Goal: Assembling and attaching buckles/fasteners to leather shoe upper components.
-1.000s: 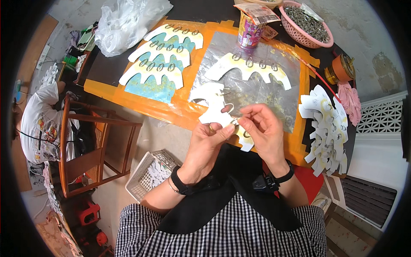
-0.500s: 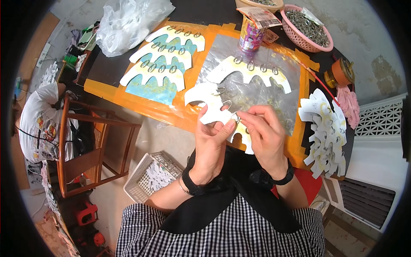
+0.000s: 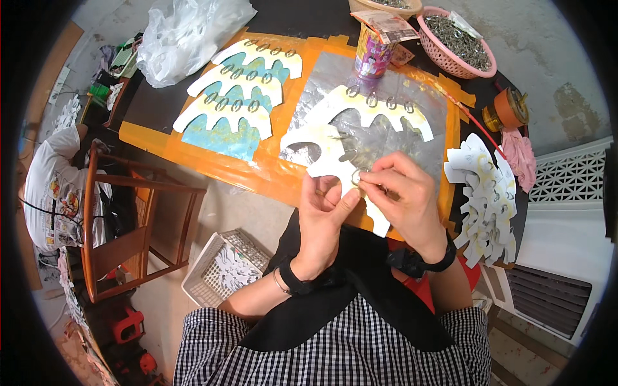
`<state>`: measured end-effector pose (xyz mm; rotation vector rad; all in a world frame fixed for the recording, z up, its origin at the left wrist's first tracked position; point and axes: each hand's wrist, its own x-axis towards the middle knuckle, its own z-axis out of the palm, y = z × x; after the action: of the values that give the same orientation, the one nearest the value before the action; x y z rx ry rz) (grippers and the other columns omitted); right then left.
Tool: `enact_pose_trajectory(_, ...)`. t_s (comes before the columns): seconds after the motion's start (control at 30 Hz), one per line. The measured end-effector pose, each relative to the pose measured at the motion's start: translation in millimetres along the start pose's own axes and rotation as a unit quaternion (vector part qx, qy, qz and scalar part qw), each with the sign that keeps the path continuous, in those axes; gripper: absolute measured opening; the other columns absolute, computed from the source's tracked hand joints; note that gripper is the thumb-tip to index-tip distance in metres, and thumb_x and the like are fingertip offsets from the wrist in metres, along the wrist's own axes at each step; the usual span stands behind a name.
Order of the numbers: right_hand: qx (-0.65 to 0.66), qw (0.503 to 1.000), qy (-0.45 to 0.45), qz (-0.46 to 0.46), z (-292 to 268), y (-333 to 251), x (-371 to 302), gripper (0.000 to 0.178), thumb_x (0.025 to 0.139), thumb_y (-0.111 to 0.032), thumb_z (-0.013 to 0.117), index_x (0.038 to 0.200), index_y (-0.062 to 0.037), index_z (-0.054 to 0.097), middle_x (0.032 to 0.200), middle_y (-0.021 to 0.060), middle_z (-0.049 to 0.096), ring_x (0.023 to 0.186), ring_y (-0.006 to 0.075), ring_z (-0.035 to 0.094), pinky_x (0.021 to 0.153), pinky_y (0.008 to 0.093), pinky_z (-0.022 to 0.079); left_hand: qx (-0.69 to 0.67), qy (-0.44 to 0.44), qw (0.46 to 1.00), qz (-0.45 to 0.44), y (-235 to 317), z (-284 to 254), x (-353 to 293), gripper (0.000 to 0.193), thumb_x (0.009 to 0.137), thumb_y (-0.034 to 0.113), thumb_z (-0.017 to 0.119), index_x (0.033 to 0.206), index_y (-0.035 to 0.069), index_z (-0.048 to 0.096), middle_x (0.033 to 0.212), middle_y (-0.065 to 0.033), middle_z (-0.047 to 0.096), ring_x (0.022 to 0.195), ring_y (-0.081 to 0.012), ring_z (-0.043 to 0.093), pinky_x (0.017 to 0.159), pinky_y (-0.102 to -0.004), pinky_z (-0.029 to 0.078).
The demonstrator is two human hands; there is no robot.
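Observation:
My left hand (image 3: 324, 219) grips a white scalloped card piece (image 3: 326, 168) by its near edge, thumb on top. The card is tilted, and its tip (image 3: 378, 222) points down toward my lap. My right hand (image 3: 407, 201) pinches a small metal ring (image 3: 356, 175) against the card, just above my left thumb. Another ring (image 3: 349, 154) stands on the card farther up. Beyond my hands, a similar white card (image 3: 360, 116) with several metal rings lies on a grey sheet (image 3: 444, 154). Several ringed cards (image 3: 223, 122) overlap on blue-green sheets at the left.
A pink basket (image 3: 450, 61) of metal pieces and a purple cup (image 3: 373, 58) stand at the back. Stacked white cards (image 3: 483, 206) and an orange-topped jar (image 3: 513, 109) are on the right. At left are a plastic bag (image 3: 187, 45), a wooden chair (image 3: 119, 241) and a crate (image 3: 199, 283).
My right fingers have drawn a little away from my left thumb, still pinching the ring. The card has turned so its near tip hangs lower. The whole view has shifted slightly.

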<state>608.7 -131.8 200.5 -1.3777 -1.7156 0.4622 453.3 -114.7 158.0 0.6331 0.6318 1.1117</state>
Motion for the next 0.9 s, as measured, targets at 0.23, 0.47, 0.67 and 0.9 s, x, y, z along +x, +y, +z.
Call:
enact_pose_trajectory(0.23, 0.194, 0.963, -0.058, 0.179, -4.7, 20.9, 0.4, 0.013, 0.087, 0.0, 0.077, 0.094, 0.0055, 0.068, 0.098, 0.0066, 0.061, 0.084, 0.0131, 0.07, 0.072, 0.0255, 0.057, 0.062, 0.034, 0.997, -0.004, -10.6, 0.9, -6.3, 0.06, 0.09, -0.012, 0.07, 0.135, 0.004, 0.034, 0.127, -0.0103, 0.047, 0.115, -0.0213, 0.064, 0.076, -0.0286, 0.063)
enact_pose_trajectory(0.47, 0.221, 0.947, -0.101, 0.209, -11.0, 40.0, 1.7, 0.012, 0.088, -0.001, 0.075, 0.089, 0.0052, 0.065, 0.096, 0.0067, 0.059, 0.08, 0.013, 0.067, 0.071, 0.0264, 0.055, 0.099, -0.039, 0.992, -0.068, -1.0, -2.0, -10.6, 0.072, 0.088, -0.009, 0.073, 0.145, 0.005, 0.031, 0.132, -0.011, 0.048, 0.111, -0.0194, 0.064, 0.086, -0.0318, 0.06)
enact_pose_trajectory(0.67, 0.035, 0.97, -0.241, 0.028, -28.8, 55.7, 13.3, 0.012, 0.086, -0.005, 0.073, 0.089, 0.0019, 0.063, 0.092, 0.0102, 0.056, 0.082, 0.026, 0.065, 0.074, 0.0343, 0.052, 0.628, -0.033, 0.742, 0.233, 69.8, -21.5, -1.1, 0.073, 0.076, 0.004, 0.083, 0.14, 0.005, 0.048, 0.12, -0.0137, 0.061, 0.113, -0.0297, 0.058, 0.099, -0.0414, 0.047)
enact_pose_trajectory(0.9, -0.045, 0.975, -0.199, -0.092, -25.7, 58.8, 17.8, 0.012, 0.08, -0.007, 0.075, 0.083, -0.0021, 0.065, 0.098, 0.008, 0.053, 0.095, 0.0279, 0.057, 0.084, 0.0392, 0.048, 0.602, -0.246, 0.737, 0.184, 24.6, -8.4, 43.3, 0.058, 0.079, 0.007, 0.08, 0.132, 0.008, 0.057, 0.125, -0.0123, 0.063, 0.12, -0.0378, 0.054, 0.109, -0.0454, 0.039)
